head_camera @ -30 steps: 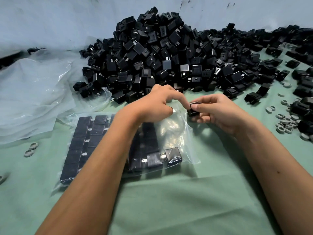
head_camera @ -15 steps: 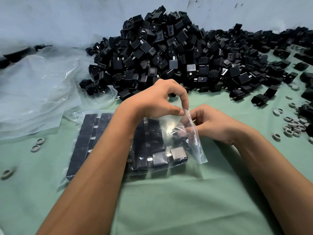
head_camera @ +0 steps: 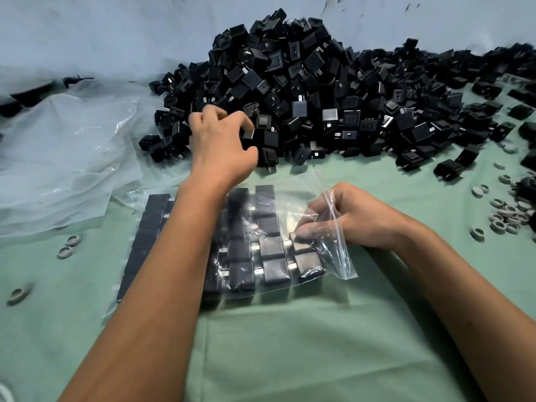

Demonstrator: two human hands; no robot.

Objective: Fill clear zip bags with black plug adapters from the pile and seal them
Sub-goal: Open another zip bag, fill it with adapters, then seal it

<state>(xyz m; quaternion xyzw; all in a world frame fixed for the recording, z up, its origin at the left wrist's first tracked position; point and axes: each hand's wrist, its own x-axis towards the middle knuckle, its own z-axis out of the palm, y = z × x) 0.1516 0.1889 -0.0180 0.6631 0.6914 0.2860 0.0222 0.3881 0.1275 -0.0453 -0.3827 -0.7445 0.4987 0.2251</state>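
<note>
Fingers of the left hand (head_camera: 222,143) curl onto adapters at the near edge of the pile (head_camera: 304,91). Just right and nearer, the right hand (head_camera: 345,219) reaches into the open zip bag (head_camera: 333,256), pinching one adapter (head_camera: 300,240); bare worktop (head_camera: 290,343) lies nearer.

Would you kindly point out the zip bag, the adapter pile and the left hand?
zip bag (head_camera: 339,256): head view, clear open end.
adapter pile (head_camera: 319,91): head view, its middle.
left hand (head_camera: 223,143): head view, back of hand.

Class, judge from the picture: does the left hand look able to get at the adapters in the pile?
Probably yes: the left hand is already over the pile's near edge, fingers curled among loose adapters, nothing covering them.
</note>
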